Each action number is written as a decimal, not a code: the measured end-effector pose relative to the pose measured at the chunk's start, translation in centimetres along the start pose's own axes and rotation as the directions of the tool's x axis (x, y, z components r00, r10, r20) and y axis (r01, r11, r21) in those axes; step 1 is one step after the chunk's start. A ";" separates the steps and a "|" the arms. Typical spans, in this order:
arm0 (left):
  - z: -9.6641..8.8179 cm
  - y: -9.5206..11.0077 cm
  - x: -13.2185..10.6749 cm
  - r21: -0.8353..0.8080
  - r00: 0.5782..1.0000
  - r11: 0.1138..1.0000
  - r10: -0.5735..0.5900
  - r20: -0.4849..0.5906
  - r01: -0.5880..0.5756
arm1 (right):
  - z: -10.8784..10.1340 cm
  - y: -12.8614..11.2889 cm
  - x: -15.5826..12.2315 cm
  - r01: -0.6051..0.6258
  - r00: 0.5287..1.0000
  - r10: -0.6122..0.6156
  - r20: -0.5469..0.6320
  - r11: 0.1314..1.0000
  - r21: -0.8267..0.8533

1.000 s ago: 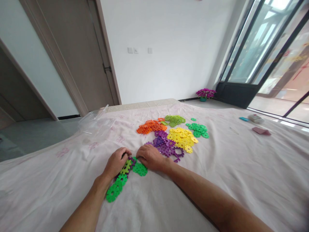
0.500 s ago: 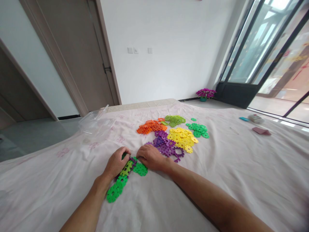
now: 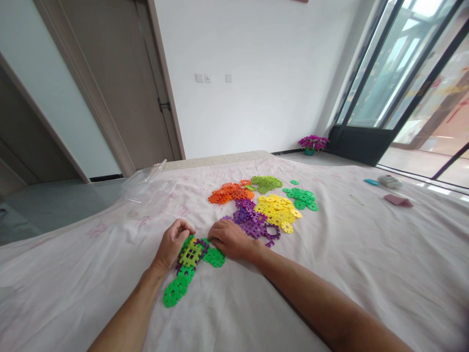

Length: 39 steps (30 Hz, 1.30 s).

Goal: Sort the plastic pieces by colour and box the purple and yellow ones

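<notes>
In front of me on the cloth lies a toy assembly of interlocking plastic pieces. A lime-green square lattice piece (image 3: 191,253) sits at its middle over purple toothed pieces (image 3: 202,247). Green notched discs stick out at the lower left (image 3: 175,292) and at the right (image 3: 214,257). My left hand (image 3: 173,244) is at the upper left edge, thumb and forefinger pinched at a green disc (image 3: 186,242) there. My right hand (image 3: 229,238) rests at the upper right with its fingers curled down beside the green discs. Its fingertips are hidden.
Sorted loose pieces lie beyond my hands: purple (image 3: 252,225), orange (image 3: 230,192), lime-green (image 3: 266,184), yellow (image 3: 277,209) and green (image 3: 301,198). A clear plastic bag (image 3: 144,186) lies at the left. A pink folded item (image 3: 398,200) and a white packet (image 3: 390,181) are at the right.
My left hand has shifted slightly up and left, uncovering more of the lime-green lattice piece and a bit of yellow above it. My right hand has stayed nearly in place.
</notes>
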<state>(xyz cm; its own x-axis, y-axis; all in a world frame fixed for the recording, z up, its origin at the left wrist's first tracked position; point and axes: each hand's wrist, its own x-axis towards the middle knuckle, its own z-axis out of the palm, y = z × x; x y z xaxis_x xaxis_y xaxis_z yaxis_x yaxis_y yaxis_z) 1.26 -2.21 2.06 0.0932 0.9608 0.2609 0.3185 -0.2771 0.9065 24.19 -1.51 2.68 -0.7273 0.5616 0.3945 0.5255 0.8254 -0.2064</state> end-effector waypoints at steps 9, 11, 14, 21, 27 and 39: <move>-0.3 -0.9 0.2 -0.045 0.998 0.998 0.036 -0.059 -0.038 | 0.2 0.2 0.0 0.000 1.000 0.000 -0.001 1.000 -0.003; -0.2 -0.8 0.0 -0.005 0.993 0.998 0.057 -0.101 -0.057 | 0.2 0.3 0.0 0.001 1.000 -0.001 -0.002 1.000 -0.004; 0.0 -0.6 -0.3 0.153 0.986 0.983 0.119 -0.116 -0.101 | 0.1 0.2 0.0 0.004 1.000 -0.004 -0.002 1.000 -0.001; 1.1 0.3 -0.4 0.403 0.966 0.879 0.214 0.147 -0.256 | -0.1 -0.2 0.0 -0.010 1.000 0.010 0.030 1.000 -0.013; 1.4 0.2 0.1 0.466 0.949 0.838 0.177 0.261 -0.284 | -1.8 1.2 0.1 -0.151 0.988 0.150 -0.044 0.988 -0.017; 1.3 -1.1 0.4 0.520 0.985 0.837 0.152 0.079 -0.171 | -2.9 4.8 -1.6 -0.644 0.758 0.652 -0.039 0.737 -0.204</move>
<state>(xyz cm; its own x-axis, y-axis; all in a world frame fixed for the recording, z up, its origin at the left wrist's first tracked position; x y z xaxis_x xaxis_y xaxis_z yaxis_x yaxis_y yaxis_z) 2.15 -1.54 0.78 0.2151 0.9044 0.3685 0.7412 -0.3968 0.5414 29.16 1.44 3.64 -0.1912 0.9610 0.1998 0.9460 0.2347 -0.2236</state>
